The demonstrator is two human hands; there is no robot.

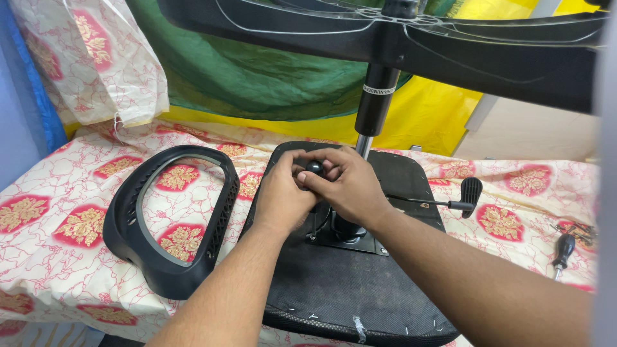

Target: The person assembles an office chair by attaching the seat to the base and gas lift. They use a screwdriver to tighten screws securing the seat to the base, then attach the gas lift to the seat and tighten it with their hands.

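An upturned black chair seat point(334, 283) lies on a patterned bedsheet. A black metal mechanism plate point(350, 239) is fixed to its underside, with a gas cylinder point(376, 103) rising to the star base point(488, 45) overhead. My left hand point(279, 196) and my right hand point(344, 183) are clasped together around a small round black knob point(315, 168) above the plate. A lever with a black paddle handle point(471, 191) sticks out to the right of the plate.
A black chair-back frame point(132, 247) lies to the left on the sheet point(58, 212). A screwdriver with a black handle point(563, 249) and some small metal parts point(578, 230) lie at the right. A patterned pillow point(90, 64) and green and yellow cloth point(257, 77) are behind.
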